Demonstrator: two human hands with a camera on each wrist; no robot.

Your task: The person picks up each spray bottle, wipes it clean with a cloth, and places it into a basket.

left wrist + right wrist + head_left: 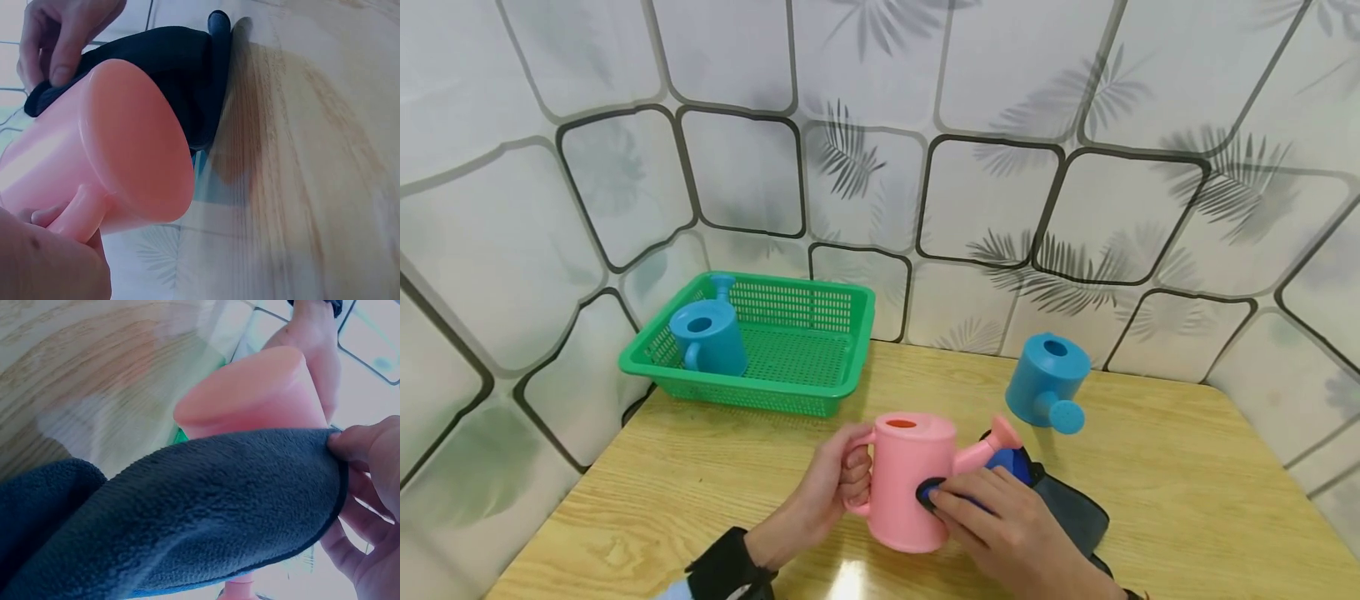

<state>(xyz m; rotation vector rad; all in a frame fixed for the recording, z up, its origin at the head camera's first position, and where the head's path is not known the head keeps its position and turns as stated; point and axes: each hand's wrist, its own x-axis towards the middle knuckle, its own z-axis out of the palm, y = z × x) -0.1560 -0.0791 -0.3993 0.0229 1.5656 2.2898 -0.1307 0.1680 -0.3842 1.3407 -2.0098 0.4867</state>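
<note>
A pink watering can is held upright near the front of the table, its spout pointing right. My left hand grips its handle, fingers curled through the loop. In my right hand a cloth, dark grey with a blue side, is pinched between thumb and fingers. One edge of this cloth lies against the can's body, and the rest hangs down to the right behind the hand. The left wrist view shows the can's smooth round base tilted toward the camera, above the tabletop there.
A green basket stands at the back left with a blue watering can inside. Another blue watering can stands upright at the right, its spout facing forward. A patterned curtain borders the wooden table behind.
</note>
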